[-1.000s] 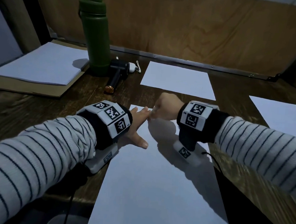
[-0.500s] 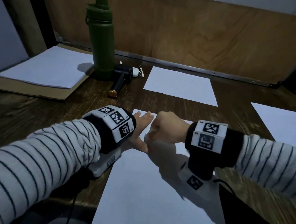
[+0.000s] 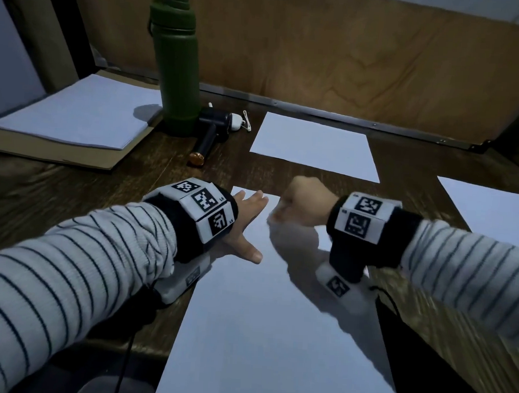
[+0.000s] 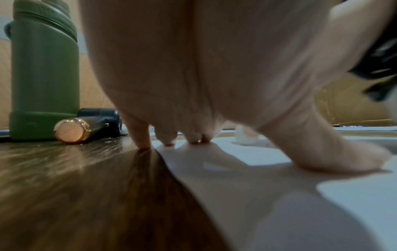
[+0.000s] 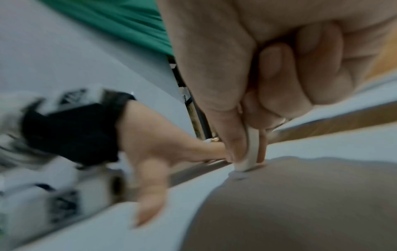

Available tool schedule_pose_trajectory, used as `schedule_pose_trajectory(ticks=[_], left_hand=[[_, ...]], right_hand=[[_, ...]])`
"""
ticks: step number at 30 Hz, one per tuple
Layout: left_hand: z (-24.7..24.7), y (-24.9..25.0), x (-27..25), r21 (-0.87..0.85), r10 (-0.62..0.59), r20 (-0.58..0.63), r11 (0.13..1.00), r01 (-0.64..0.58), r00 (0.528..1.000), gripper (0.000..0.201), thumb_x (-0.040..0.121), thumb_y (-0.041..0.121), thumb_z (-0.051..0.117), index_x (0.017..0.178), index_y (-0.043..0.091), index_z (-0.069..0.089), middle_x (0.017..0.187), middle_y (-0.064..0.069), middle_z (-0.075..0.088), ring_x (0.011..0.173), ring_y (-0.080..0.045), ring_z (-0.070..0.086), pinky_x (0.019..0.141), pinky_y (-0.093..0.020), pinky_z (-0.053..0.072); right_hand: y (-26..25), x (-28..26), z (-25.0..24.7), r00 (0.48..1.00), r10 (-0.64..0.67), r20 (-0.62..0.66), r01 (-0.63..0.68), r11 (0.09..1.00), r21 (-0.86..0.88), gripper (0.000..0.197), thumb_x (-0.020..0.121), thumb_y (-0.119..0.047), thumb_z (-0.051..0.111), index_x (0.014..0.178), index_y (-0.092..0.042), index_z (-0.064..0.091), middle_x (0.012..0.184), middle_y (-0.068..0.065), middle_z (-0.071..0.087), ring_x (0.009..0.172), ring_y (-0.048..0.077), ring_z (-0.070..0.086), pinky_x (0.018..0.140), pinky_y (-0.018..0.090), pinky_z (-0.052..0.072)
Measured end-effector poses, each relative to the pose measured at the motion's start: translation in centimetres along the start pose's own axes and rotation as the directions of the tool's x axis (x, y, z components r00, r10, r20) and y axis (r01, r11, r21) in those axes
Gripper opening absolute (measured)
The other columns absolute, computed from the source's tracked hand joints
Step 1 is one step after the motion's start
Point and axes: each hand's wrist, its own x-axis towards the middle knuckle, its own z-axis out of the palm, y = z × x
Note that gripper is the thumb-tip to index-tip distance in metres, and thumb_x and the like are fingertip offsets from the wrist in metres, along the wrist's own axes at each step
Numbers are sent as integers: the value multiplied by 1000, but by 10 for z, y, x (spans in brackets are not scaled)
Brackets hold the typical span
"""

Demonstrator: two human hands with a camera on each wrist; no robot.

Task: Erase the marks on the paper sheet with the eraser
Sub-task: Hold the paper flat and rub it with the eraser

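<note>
Eraser (image 5: 247, 161) — in curled right hand (image 3: 304, 203)

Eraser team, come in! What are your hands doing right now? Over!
Left hand flat, pressing the paper sheet down. Right hand pinching the eraser, tip on the sheet's far end. Green bottle well clear.

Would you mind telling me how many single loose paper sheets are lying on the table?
3: one under both hands, one at the far middle, one cut off at the right edge. A separate paper stack sits far left.
</note>
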Motion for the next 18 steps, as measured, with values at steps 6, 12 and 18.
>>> schedule_pose_trajectory(ticks=[6, 12, 18], left_hand=[[2, -1, 3, -16, 6, 19, 1000, -6, 1000, 142, 36, 85, 45, 149, 25, -15, 158, 4, -16, 146, -23, -13, 116, -49, 5], [2, -4, 2, 1, 14, 12, 1000, -14, 1000, 145, 30, 87, 36, 149, 22, -14, 158, 3, -17, 146, -23, -11, 116, -48, 6], [0, -3, 4, 4, 43, 32, 999, -43, 999, 145, 33, 94, 43, 149, 27, -11, 159, 3, -15, 146, -26, -12, 115, -52, 7]], right_hand=[[-7, -10, 11, 998, -66, 3, 66, 997, -35, 24, 83, -26, 63, 70, -6, 61, 60, 2, 52, 69, 23, 53, 54, 24, 38], [17, 3, -3, 997, 73, -27, -73, 997, -7, 33, 77, -31, 72, 93, -3, 72, 85, 7, 67, 82, 21, 61, 65, 28, 43], [-10, 0, 11, 999, -45, 31, 44, 998, 35, 20, 81, -26, 64, 73, -7, 62, 68, 3, 60, 73, 19, 59, 57, 24, 45]])
